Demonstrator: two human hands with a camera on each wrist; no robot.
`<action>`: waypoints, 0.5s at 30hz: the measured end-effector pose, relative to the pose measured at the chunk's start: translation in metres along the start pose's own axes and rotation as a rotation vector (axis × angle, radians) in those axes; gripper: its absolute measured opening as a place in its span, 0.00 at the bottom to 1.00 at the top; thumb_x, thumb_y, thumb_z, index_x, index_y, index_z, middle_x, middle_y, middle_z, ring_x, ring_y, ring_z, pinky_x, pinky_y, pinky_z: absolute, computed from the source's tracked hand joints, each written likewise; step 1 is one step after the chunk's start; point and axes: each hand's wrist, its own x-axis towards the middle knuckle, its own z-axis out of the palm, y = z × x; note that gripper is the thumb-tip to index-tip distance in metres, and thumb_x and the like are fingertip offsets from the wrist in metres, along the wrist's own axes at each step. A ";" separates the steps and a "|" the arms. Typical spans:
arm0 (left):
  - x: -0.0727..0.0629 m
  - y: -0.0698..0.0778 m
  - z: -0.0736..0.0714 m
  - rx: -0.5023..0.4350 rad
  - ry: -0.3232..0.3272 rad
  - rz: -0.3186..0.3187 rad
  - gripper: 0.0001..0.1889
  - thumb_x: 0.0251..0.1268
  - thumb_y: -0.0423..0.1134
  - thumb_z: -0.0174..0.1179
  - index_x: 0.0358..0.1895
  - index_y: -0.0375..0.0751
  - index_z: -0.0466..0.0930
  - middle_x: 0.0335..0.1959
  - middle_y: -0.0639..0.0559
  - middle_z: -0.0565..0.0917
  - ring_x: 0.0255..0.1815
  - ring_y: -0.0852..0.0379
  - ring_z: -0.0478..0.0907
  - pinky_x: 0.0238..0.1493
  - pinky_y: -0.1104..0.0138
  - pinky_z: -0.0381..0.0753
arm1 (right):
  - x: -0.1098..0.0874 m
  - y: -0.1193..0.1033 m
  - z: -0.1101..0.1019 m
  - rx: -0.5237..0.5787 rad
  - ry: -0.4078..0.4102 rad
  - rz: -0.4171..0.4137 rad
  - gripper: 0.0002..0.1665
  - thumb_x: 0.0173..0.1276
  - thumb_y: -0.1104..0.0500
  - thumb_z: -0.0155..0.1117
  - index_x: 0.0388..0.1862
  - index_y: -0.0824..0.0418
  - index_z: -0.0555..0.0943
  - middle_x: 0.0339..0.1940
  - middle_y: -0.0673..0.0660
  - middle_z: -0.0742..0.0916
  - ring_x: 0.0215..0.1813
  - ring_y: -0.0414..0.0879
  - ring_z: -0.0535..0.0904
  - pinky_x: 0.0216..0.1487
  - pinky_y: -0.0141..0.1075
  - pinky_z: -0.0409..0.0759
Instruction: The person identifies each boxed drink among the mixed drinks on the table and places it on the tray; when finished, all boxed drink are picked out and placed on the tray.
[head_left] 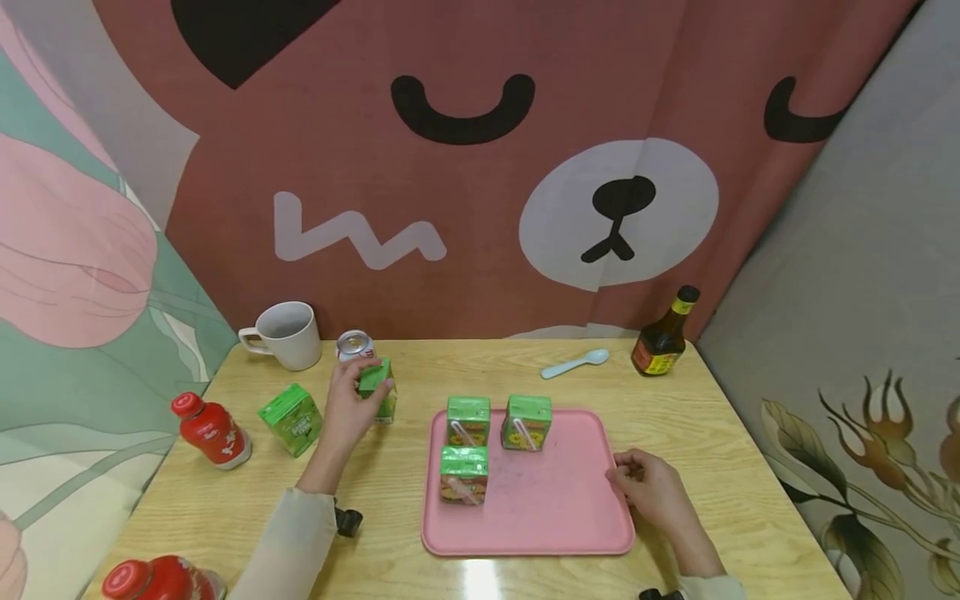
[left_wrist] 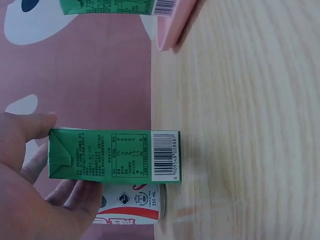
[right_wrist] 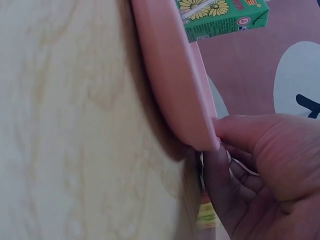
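My left hand (head_left: 349, 406) grips a green drink carton (left_wrist: 115, 156) near its top, thumb on one side and fingers on the other. The carton stands upright beside a drink can (head_left: 353, 344), left of the pink tray (head_left: 555, 508); in the left wrist view its lower end lies close to the tabletop, but contact is hard to tell. My right hand (head_left: 662, 493) pinches the tray's right rim between thumb and fingers. On the tray stand three green cartons with straws: one back left (head_left: 468, 419), one back middle (head_left: 527, 422), one front left (head_left: 463, 477).
Another green carton (head_left: 293, 421) stands left of my left forearm. Red bottles stand at the far left (head_left: 213, 431) and front left (head_left: 161, 578). Along the back are a grey mug (head_left: 291, 337), a pale blue spoon (head_left: 575, 364) and a dark sauce bottle (head_left: 662, 340).
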 end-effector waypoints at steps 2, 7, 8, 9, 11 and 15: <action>0.001 0.001 -0.001 0.011 -0.007 0.003 0.17 0.66 0.33 0.69 0.57 0.36 0.80 0.63 0.36 0.68 0.57 0.41 0.70 0.54 0.50 0.73 | 0.001 0.001 0.000 0.001 -0.004 0.001 0.14 0.68 0.62 0.71 0.51 0.66 0.85 0.34 0.53 0.85 0.36 0.45 0.81 0.28 0.35 0.82; 0.001 0.001 -0.004 0.026 -0.058 0.074 0.14 0.64 0.29 0.67 0.53 0.36 0.83 0.64 0.35 0.73 0.63 0.38 0.71 0.59 0.47 0.73 | 0.001 0.001 -0.001 -0.008 -0.012 -0.004 0.15 0.67 0.63 0.71 0.51 0.67 0.85 0.34 0.53 0.85 0.35 0.45 0.81 0.28 0.36 0.82; 0.001 0.000 -0.004 0.026 -0.072 0.088 0.14 0.64 0.28 0.66 0.52 0.36 0.83 0.65 0.35 0.74 0.65 0.37 0.71 0.60 0.46 0.73 | 0.000 0.001 -0.002 -0.003 -0.016 0.000 0.15 0.67 0.63 0.71 0.51 0.67 0.84 0.34 0.53 0.84 0.34 0.45 0.81 0.28 0.36 0.82; 0.001 -0.001 -0.005 0.025 -0.087 0.099 0.14 0.63 0.28 0.66 0.52 0.36 0.83 0.65 0.34 0.74 0.66 0.37 0.70 0.62 0.45 0.71 | 0.000 0.001 -0.002 0.002 -0.019 0.004 0.15 0.66 0.64 0.71 0.51 0.67 0.84 0.34 0.54 0.84 0.34 0.45 0.81 0.27 0.36 0.82; 0.001 -0.002 -0.007 0.017 -0.112 0.117 0.13 0.63 0.27 0.65 0.51 0.36 0.84 0.66 0.34 0.74 0.69 0.37 0.67 0.66 0.44 0.68 | 0.000 0.001 -0.002 0.006 -0.024 0.007 0.15 0.66 0.64 0.71 0.51 0.67 0.84 0.34 0.54 0.84 0.34 0.45 0.80 0.27 0.36 0.82; 0.001 -0.003 -0.008 0.017 -0.139 0.137 0.13 0.63 0.28 0.66 0.51 0.36 0.84 0.67 0.35 0.74 0.71 0.37 0.65 0.69 0.44 0.63 | 0.000 0.002 -0.002 0.016 -0.024 0.007 0.15 0.65 0.65 0.72 0.50 0.67 0.84 0.33 0.54 0.84 0.33 0.45 0.80 0.27 0.36 0.82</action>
